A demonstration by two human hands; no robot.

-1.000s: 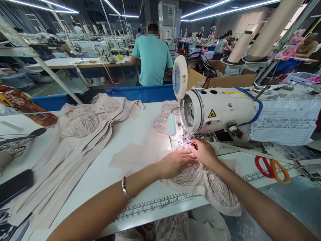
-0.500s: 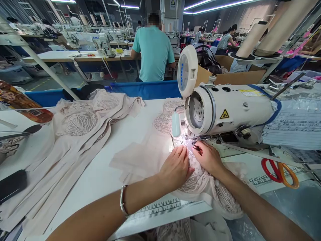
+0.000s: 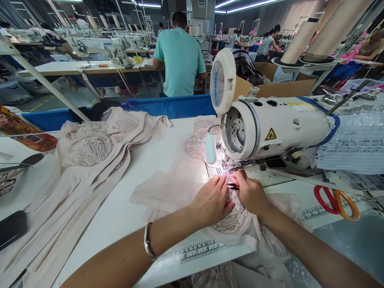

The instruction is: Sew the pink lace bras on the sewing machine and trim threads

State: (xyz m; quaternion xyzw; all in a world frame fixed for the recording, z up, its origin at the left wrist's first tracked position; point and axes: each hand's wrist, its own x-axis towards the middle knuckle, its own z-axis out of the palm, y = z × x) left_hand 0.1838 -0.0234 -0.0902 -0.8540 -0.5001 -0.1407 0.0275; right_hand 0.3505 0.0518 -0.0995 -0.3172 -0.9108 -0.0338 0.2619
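Under the lit needle area of a white sewing machine [image 3: 276, 126] lies a beige lace garment [image 3: 237, 216]. My left hand [image 3: 211, 200] is closed, its fingertips pinching the fabric just in front of the needle. Close beside it, my right hand [image 3: 252, 194] is closed around small dark thread snips [image 3: 233, 186], whose tips point left toward my left fingers. A narrow pale strip [image 3: 228, 176] runs between the two hands from the needle area. Most of the snips is hidden in my right hand.
More beige lace pieces [image 3: 93, 150] lie at left. Red-and-orange-handled scissors [image 3: 337, 202] rest at right. A ruler strip [image 3: 198, 252] edges the table front. Thread cones [image 3: 301, 42] stand at upper right. A co-worker in a teal shirt [image 3: 180, 60] sits ahead.
My right hand has turned slightly, and the dark snips tips now show between my hands, pointing left. The pale strip shows more clearly. The view has shifted a little.
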